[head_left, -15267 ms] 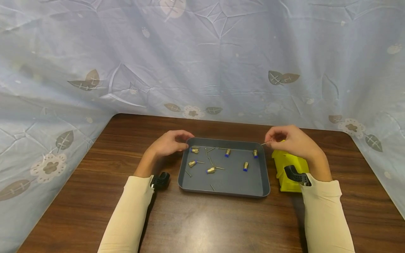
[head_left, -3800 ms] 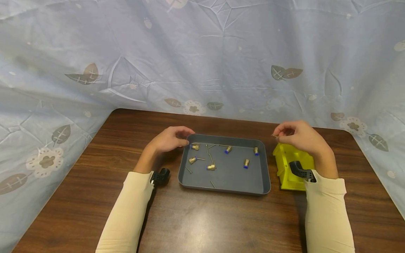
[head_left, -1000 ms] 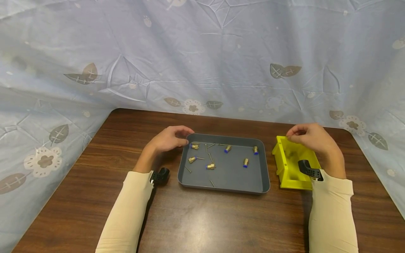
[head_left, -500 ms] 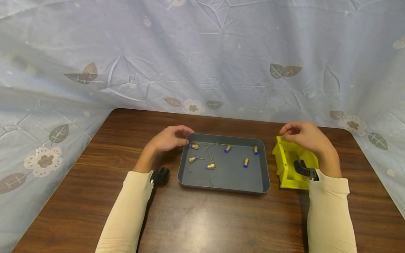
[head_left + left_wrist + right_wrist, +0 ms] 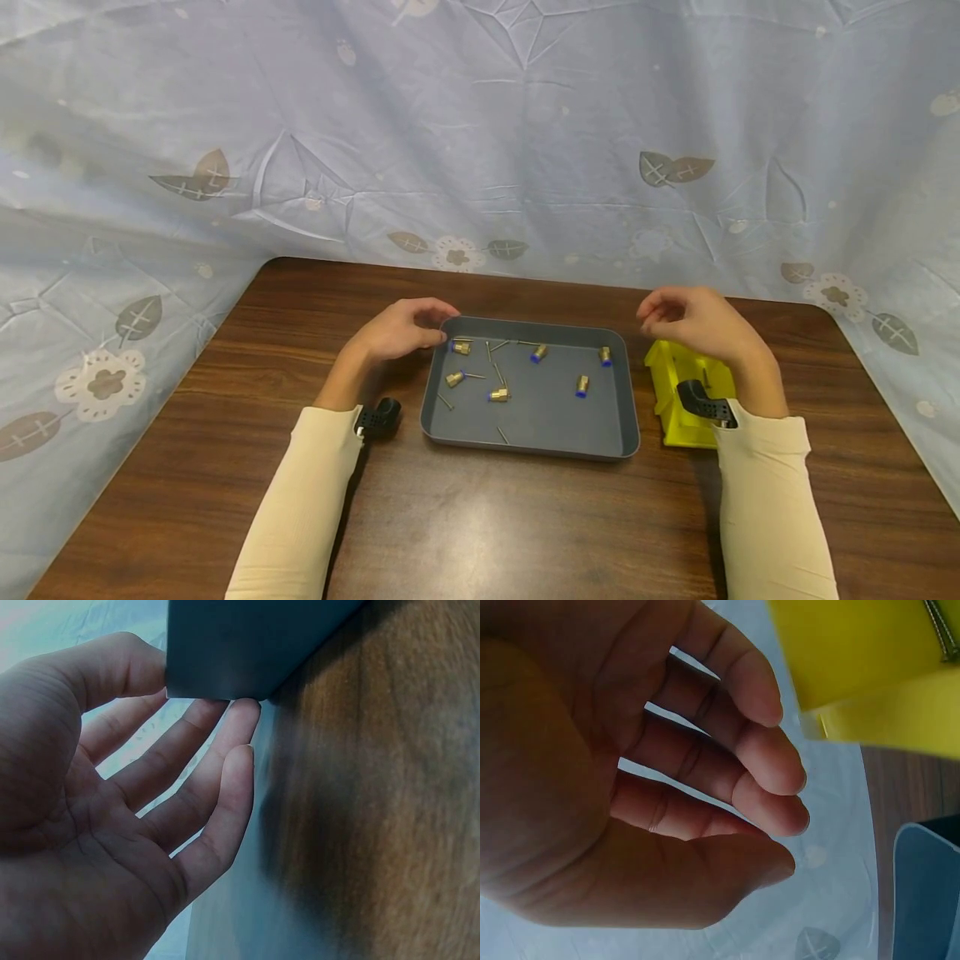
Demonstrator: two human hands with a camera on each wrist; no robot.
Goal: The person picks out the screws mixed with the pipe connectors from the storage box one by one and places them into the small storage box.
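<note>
A grey tray (image 5: 555, 433) holds several loose screws (image 5: 503, 435) and several brass push-in fittings (image 5: 582, 386) with blue collars. My left hand (image 5: 397, 329) grips the tray's far left corner, the thumb on one side and fingertips (image 5: 244, 712) along the other. Past the tray's right side, my right hand (image 5: 697, 321) hovers above the near-left part of a yellow bin (image 5: 686, 433). Its fingers (image 5: 772, 761) are loosely curled with nothing between them. Screws (image 5: 941, 630) lie inside the bin, which the right hand and wrist partly cover.
Both things stand on a brown wooden table (image 5: 465, 533), with a narrow gap between tray and bin. A patterned pale-blue cloth (image 5: 480, 150) hangs behind the table and at its sides. Each wrist wears a black camera mount (image 5: 382, 417).
A screw pinched in my right hand 3.8 s ago is gone from it. That hand went right over the bin, then came back left towards the tray. My left hand stays at the corner.
</note>
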